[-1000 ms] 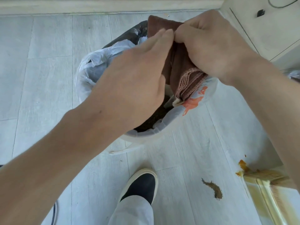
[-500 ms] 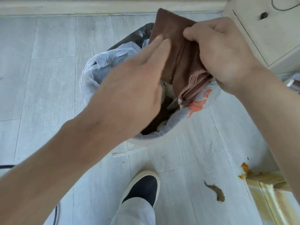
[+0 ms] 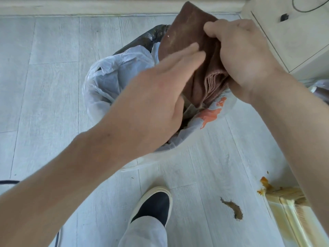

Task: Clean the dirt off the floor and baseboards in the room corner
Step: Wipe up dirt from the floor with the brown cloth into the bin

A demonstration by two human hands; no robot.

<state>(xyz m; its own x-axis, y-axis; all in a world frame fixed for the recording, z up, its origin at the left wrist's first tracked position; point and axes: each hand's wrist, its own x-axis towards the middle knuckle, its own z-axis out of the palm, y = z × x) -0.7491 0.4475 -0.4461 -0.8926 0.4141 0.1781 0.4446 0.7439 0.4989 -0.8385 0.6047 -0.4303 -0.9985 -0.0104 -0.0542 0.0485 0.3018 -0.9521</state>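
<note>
Brown folded cloth (image 3: pixel 185 38) held directly over the lined bin (image 3: pixel 114 75); right hand (image 3: pixel 243 63) clenched around its bunched edge, left hand (image 3: pixel 153 97) flat with straight fingers brushing its face (step, as judged: knocking dirt into bin); floor (image 3: pixel 44 86) smear (image 3: pixel 233 209) lies nearer the camera than the bin, soiled baseboard (image 3: pixel 292 216) beyond it; next move: carry cloth to that smear.
</note>
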